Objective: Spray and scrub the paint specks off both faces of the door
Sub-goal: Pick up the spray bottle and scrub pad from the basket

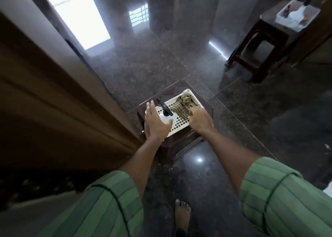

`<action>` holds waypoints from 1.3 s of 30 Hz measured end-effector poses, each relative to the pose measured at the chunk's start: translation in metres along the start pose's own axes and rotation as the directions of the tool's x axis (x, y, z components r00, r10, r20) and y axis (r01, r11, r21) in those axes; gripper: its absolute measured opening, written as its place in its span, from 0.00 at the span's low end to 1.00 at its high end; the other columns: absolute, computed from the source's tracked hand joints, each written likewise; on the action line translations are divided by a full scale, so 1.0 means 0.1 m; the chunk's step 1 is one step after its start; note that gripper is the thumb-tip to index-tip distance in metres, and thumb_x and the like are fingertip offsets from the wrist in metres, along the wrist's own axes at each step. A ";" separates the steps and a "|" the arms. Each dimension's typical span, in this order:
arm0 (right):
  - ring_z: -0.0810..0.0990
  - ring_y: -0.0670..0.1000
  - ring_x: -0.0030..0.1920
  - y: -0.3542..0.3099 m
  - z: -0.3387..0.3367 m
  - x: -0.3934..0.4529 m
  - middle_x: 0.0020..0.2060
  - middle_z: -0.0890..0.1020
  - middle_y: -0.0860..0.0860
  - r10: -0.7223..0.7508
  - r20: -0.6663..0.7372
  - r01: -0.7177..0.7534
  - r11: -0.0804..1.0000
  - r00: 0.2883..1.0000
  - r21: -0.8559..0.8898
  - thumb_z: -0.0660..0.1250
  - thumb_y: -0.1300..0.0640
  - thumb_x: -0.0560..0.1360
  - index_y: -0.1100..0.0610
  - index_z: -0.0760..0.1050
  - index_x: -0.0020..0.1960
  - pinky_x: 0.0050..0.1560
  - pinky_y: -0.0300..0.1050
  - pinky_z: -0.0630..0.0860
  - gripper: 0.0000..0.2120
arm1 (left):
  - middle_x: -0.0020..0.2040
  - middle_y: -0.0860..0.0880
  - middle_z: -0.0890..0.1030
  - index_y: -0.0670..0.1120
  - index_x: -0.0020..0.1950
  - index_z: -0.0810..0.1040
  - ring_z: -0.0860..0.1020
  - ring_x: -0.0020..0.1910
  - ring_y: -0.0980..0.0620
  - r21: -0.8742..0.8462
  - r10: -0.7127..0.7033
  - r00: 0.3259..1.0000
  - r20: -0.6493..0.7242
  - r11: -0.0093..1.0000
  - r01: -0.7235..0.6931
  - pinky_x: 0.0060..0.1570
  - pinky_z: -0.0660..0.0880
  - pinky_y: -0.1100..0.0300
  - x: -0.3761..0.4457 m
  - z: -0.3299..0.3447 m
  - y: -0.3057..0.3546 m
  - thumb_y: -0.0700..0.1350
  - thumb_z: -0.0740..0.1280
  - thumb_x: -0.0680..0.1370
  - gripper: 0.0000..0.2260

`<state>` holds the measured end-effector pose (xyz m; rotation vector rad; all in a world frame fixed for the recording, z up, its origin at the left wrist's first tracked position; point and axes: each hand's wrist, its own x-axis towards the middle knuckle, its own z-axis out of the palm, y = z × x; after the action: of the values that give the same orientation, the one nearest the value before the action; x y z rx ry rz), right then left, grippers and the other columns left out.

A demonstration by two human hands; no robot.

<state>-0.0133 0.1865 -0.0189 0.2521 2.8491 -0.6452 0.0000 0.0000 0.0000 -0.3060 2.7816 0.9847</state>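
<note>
A brown wooden door [53, 102] fills the left side, seen edge-on. Below me a white perforated tray [179, 122] rests on a dark stool [181, 143]. In the tray stands a white spray bottle [166, 117] with a black trigger head, and beside it lies a crumpled olive checked cloth [185, 104]. My left hand [156, 123] hovers spread around the bottle, fingers apart, not clearly gripping it. My right hand [199, 119] reaches down onto the near end of the cloth; its fingertips are hidden, so a grip cannot be confirmed.
The floor is glossy dark granite [161, 66]. A second dark stool [260, 48] at the upper right carries a clear box [298, 16]. A bright doorway [77, 16] lies ahead on the left. My bare foot [182, 215] stands just behind the near stool.
</note>
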 end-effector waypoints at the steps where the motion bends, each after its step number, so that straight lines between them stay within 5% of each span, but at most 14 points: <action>1: 0.79 0.60 0.58 0.03 0.06 0.13 0.56 0.80 0.55 0.000 0.001 0.000 1.000 1.000 0.008 0.70 0.54 0.79 0.58 0.77 0.53 0.54 0.53 0.78 0.07 | 0.86 0.48 0.55 0.48 0.86 0.53 0.58 0.83 0.44 0.008 0.024 0.999 -0.037 1.000 -0.023 0.79 0.62 0.47 0.11 0.11 -0.03 0.57 0.78 0.75 0.48; 7: 0.74 0.57 0.63 0.16 0.61 0.69 0.59 0.77 0.54 -0.131 0.049 0.139 0.961 0.990 -0.238 0.74 0.43 0.74 0.57 0.76 0.63 0.63 0.54 0.72 0.24 | 0.66 0.48 0.77 0.47 0.70 0.73 0.75 0.66 0.45 -0.091 -0.039 0.969 -0.246 0.996 0.016 0.68 0.73 0.44 0.52 0.64 -0.11 0.59 0.80 0.70 0.35; 11: 0.75 0.56 0.59 0.19 0.85 0.83 0.57 0.79 0.54 -0.215 -0.030 0.185 0.897 0.976 -0.401 0.70 0.59 0.73 0.57 0.77 0.58 0.62 0.50 0.72 0.13 | 0.56 0.47 0.81 0.48 0.64 0.70 0.81 0.54 0.44 -0.273 -0.106 0.964 -0.245 0.961 0.037 0.57 0.80 0.45 0.63 0.80 -0.12 0.51 0.77 0.73 0.25; 15: 0.74 0.59 0.60 0.17 0.66 0.93 0.58 0.77 0.57 -0.068 -0.041 0.066 0.997 0.997 -0.033 0.63 0.59 0.73 0.60 0.76 0.54 0.62 0.55 0.73 0.10 | 0.51 0.47 0.78 0.41 0.59 0.72 0.77 0.48 0.50 -0.361 0.004 0.972 -0.233 0.928 -0.090 0.47 0.72 0.64 0.59 0.72 0.03 0.34 0.69 0.75 0.14; 18: 0.74 0.57 0.53 0.12 0.26 0.83 0.52 0.77 0.57 0.063 0.012 -0.064 0.958 0.998 0.278 0.61 0.56 0.77 0.58 0.71 0.47 0.53 0.51 0.71 0.05 | 0.48 0.49 0.80 0.43 0.59 0.73 0.78 0.45 0.51 -0.356 0.067 0.975 -0.211 0.924 -0.140 0.46 0.74 0.63 0.45 0.55 0.12 0.33 0.68 0.75 0.15; 21: 0.77 0.56 0.45 0.10 -0.11 0.62 0.43 0.79 0.53 0.269 0.093 -0.276 0.796 0.959 0.538 0.59 0.50 0.76 0.57 0.74 0.45 0.46 0.49 0.72 0.11 | 0.48 0.51 0.82 0.44 0.55 0.74 0.80 0.44 0.47 -0.384 0.105 0.982 -0.159 0.910 -0.160 0.47 0.78 0.49 0.18 0.28 0.24 0.35 0.68 0.72 0.13; 23: 0.81 0.58 0.48 0.28 -0.09 0.56 0.43 0.82 0.54 0.363 0.152 -0.368 0.656 0.919 0.659 0.56 0.44 0.68 0.54 0.77 0.43 0.52 0.56 0.79 0.16 | 0.47 0.53 0.82 0.46 0.53 0.75 0.78 0.41 0.48 -0.408 0.126 0.983 -0.136 0.897 -0.171 0.45 0.77 0.49 -0.06 0.11 0.31 0.39 0.69 0.72 0.11; 27: 0.75 0.52 0.37 -0.02 -0.46 -0.30 0.34 0.78 0.50 0.398 0.278 -0.415 0.315 0.874 0.853 0.58 0.55 0.68 0.51 0.70 0.34 0.38 0.45 0.72 0.05 | 0.43 0.52 0.82 0.49 0.48 0.77 0.80 0.41 0.50 -0.449 0.150 0.981 -0.122 0.873 -0.189 0.45 0.76 0.54 -0.73 -0.27 0.39 0.39 0.68 0.77 0.05; 30: 0.83 0.51 0.38 -0.43 -0.66 -1.06 0.40 0.86 0.51 0.294 0.381 -0.433 0.135 0.876 0.891 0.65 0.55 0.77 0.56 0.82 0.46 0.44 0.46 0.79 0.08 | 0.41 0.48 0.83 0.44 0.48 0.79 0.81 0.40 0.47 -0.396 0.144 0.979 -0.147 0.898 -0.191 0.42 0.76 0.51 -1.25 -0.53 0.34 0.45 0.68 0.77 0.05; 33: 0.86 0.51 0.42 -0.76 -0.61 -1.77 0.46 0.88 0.53 0.256 0.375 -0.427 0.194 0.891 0.883 0.78 0.58 0.72 0.59 0.83 0.56 0.46 0.45 0.82 0.14 | 0.40 0.47 0.84 0.46 0.48 0.81 0.82 0.41 0.44 -0.374 0.154 0.972 -0.178 0.903 -0.211 0.42 0.78 0.48 -1.85 -0.88 0.10 0.50 0.66 0.74 0.10; 39: 0.85 0.53 0.44 -1.52 -0.37 -3.00 0.46 0.87 0.55 0.168 0.401 -0.434 0.387 0.901 0.813 0.75 0.63 0.74 0.60 0.82 0.55 0.47 0.49 0.82 0.10 | 0.36 0.46 0.82 0.44 0.42 0.80 0.81 0.39 0.40 -0.289 0.175 0.963 -0.203 0.929 -0.230 0.39 0.78 0.45 -2.91 -1.65 -0.64 0.57 0.64 0.74 0.16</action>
<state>0.2372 0.0322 0.1473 0.7645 1.8183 -1.8871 0.2806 -0.1145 0.1556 -0.1505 2.8494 1.5217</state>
